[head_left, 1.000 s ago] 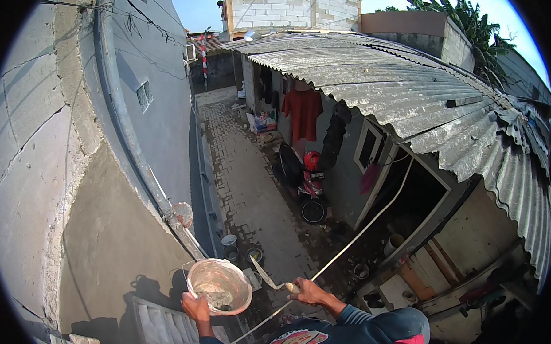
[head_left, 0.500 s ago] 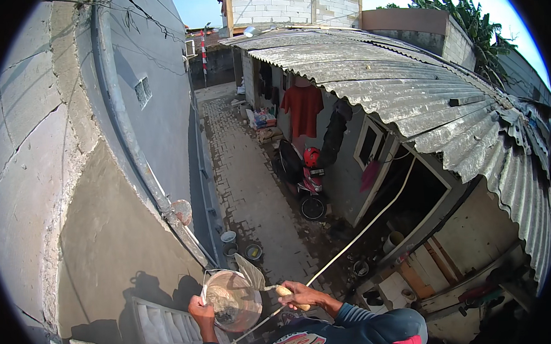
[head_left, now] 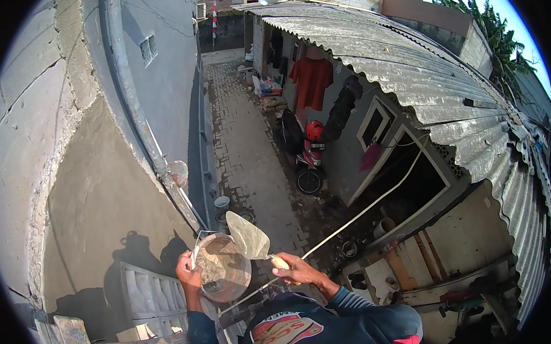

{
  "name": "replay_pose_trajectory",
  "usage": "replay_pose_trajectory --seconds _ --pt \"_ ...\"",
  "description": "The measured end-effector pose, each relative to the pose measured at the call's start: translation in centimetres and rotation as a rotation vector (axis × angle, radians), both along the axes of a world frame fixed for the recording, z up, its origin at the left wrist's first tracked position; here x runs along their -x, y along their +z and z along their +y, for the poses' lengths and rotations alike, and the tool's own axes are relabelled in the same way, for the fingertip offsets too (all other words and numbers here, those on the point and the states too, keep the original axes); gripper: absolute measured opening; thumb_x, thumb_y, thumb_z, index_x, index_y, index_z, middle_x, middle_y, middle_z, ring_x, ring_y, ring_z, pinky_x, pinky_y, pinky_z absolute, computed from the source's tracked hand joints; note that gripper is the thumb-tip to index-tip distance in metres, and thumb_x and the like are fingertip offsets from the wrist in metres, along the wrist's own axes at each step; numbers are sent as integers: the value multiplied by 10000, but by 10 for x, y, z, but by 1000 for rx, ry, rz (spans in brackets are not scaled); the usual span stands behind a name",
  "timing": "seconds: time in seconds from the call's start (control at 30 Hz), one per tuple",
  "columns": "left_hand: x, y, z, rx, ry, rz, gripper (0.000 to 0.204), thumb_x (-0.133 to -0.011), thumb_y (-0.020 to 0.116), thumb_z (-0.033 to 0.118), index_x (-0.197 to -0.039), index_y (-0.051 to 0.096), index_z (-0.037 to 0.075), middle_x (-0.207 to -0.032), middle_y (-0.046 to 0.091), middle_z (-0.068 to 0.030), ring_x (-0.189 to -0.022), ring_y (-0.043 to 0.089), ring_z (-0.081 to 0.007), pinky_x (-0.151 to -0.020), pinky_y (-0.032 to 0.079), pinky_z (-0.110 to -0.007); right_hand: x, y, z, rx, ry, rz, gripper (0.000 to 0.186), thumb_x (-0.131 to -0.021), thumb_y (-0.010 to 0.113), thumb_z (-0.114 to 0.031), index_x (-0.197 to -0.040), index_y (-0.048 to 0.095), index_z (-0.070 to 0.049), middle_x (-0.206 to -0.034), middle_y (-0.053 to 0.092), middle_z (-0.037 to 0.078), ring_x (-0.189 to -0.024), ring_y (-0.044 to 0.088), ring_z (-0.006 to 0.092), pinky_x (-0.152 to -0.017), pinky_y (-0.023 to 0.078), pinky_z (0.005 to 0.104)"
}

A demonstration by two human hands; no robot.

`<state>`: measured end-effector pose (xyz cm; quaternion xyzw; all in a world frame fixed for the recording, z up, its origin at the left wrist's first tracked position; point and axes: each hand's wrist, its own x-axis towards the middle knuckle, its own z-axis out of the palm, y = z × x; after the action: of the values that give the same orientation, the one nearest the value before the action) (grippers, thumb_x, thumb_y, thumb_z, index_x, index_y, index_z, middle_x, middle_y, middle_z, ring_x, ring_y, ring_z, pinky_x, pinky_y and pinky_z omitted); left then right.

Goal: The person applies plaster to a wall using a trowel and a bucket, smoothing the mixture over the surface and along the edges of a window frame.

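My left hand (head_left: 189, 273) is closed on the near left rim of a bucket (head_left: 236, 283), which hangs tilted in front of me. Grey mortar (head_left: 213, 270) shows inside it, low against the wall. In my right hand (head_left: 297, 270) is a trowel (head_left: 247, 236), gripped by its pale wooden handle. Its broad blade is smeared with grey and stands over the bucket's far right rim. Whether the blade touches the rim I cannot tell.
A freshly plastered wall (head_left: 99, 223) with a pipe (head_left: 123, 74) rises at my left. White slatted boards (head_left: 148, 294) lean below it. A cream hose or pole (head_left: 358, 224) slants across to the right. Corrugated roofing (head_left: 394, 68) overhangs the paved alley (head_left: 240, 130), where a motorbike (head_left: 309, 161) stands.
The trowel blade has swung up and turned its flat face toward me, over the bucket's rim. My left hand and the bucket sit slightly farther left as the view tilts down.
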<state>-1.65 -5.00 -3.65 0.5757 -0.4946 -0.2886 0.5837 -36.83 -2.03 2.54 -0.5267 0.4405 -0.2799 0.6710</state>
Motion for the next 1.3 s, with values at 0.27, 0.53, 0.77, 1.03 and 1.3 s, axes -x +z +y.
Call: replay_pose_trajectory --seconds 0.27,0.53,0.77,1.03,1.3 --pt "11 73 -21 26 -198 481 206 -711 609 -109 -776 455 11 -1343 539 -255 -1034 574 -161 -868 476 -289 -8 65 -27 474 136 517 403 -859 727 -206 -1154 592 34 -857 666 253 -807 679 387 -706 509 393" --pt "2 93 -12 -28 -262 340 196 -728 619 -99 -895 534 -42 -1371 513 -265 -1132 578 -198 -950 476 -303 -40 61 -59 721 344 797 382 -859 702 -177 -1159 574 21 -844 666 262 -765 667 402 -679 522 438" --pt "6 85 -3 -12 -331 152 198 -684 563 -121 -822 476 -7 -1327 554 -259 -1186 547 -210 -983 442 -319 -52 28 -64 888 414 1073 307 -865 645 -255 -1067 573 -35 -831 663 185 -808 665 380 -716 533 457" --pt "20 111 9 -121 -384 218 232 -664 591 -92 -767 423 31 -1268 589 -262 -1146 565 -218 -932 455 -299 -49 32 -59 543 775 790 258 -845 659 -168 -1024 614 13 -993 644 210 -945 630 397 -839 496 449" --pt "20 80 9 -47 -328 381 277 -676 599 -85 -951 599 -56 -1263 609 -181 -1061 589 -159 -907 475 -286 -61 12 -31 414 657 362 293 -851 688 -183 -1028 641 46 -758 638 190 -720 637 308 -683 508 399"
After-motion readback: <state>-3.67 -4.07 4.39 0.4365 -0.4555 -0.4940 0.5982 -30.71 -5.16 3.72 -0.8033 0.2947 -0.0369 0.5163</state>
